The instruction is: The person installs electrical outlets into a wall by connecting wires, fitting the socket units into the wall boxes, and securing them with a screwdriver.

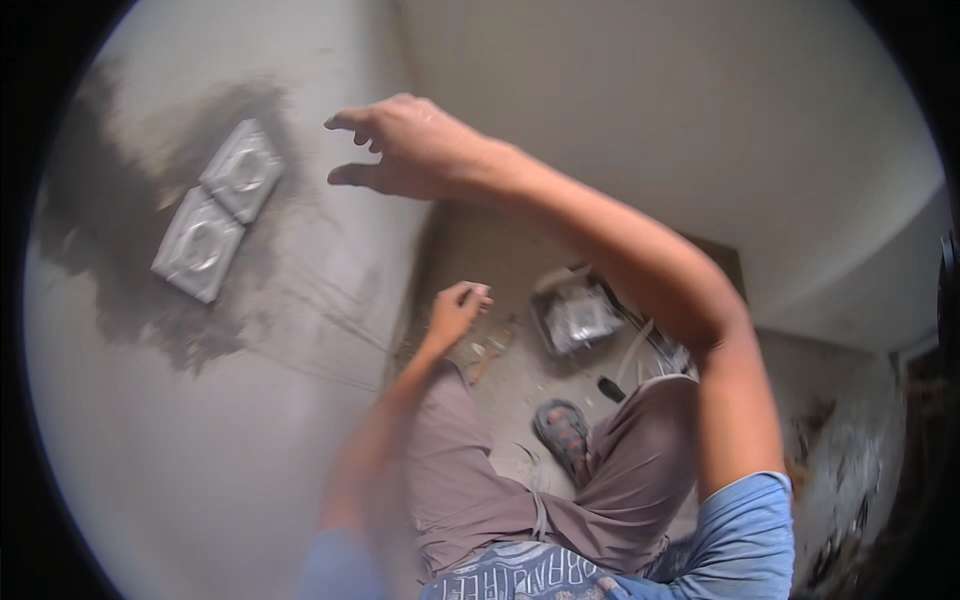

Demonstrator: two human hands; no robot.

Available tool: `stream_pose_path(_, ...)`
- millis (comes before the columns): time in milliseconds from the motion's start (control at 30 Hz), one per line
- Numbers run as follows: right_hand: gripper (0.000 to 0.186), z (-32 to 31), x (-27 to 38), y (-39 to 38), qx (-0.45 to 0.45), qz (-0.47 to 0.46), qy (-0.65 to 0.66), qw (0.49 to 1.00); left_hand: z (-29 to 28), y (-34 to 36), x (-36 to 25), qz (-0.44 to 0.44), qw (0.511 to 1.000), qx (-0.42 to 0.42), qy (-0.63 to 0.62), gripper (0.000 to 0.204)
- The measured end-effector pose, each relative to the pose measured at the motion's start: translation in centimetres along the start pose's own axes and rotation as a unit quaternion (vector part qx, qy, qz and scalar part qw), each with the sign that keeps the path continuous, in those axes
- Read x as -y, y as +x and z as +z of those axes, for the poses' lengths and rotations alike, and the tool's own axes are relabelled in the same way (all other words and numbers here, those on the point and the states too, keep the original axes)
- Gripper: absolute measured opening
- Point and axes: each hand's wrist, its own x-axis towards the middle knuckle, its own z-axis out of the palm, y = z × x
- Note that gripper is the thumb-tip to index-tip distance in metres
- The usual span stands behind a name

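Right hand [418, 150] is raised beside the wall [290, 450], thumb and forefinger spread, nothing visible between them; the nearest item, a pair of square white plates [218, 213], sits on the wall to its left, apart from the fingertips, within a dark grey patch [125, 270]; left hand [456, 314] hangs lower, fingers curled, contents undeterminable; a container of plastic-wrapped items [580, 315] rests on the floor [510, 385].

Pale block lettering [565, 567], blue shirt [740, 535] front
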Motion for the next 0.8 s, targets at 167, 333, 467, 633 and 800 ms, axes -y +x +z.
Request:
stream_pose_path(167, 0.034, -8.5, -5.0, -13.2, 0.124, 0.141, -0.042, 0.981, 1.3, 1.4, 1.3, -0.028, 0.998, 0.044, -0.027, 0.032)
stream_pose_path(333, 0.036, -7.9, -12.7, -29.8, 0.111, 0.384, 0.127, 0.908, 5.8, 4.0, 0.4, -0.045, 0.995, 0.080, -0.040, 0.027)
stream_pose_path(467, 0.039, -3.3, -15.1, -42.4, -0.004, 0.551, 0.211, 0.808, 10.1, 3.9, 1.5, -0.031, 0.986, 0.163, 0.002, 0.030)
stream_pose_path(633, 0.023, 3.4, -11.6, -55.5, -0.034, 0.610, 0.308, 0.730, 16.3, 4.5, -0.9, 0.080, 0.963, 0.246, 0.077, 0.041)
stream_pose_path(800, 0.023, 11.8, -4.6, -64.9, 0.001, 0.613, 0.389, 0.688, 19.6, 9.0, 0.6, 0.132, 0.932, 0.285, 0.179, 0.032)
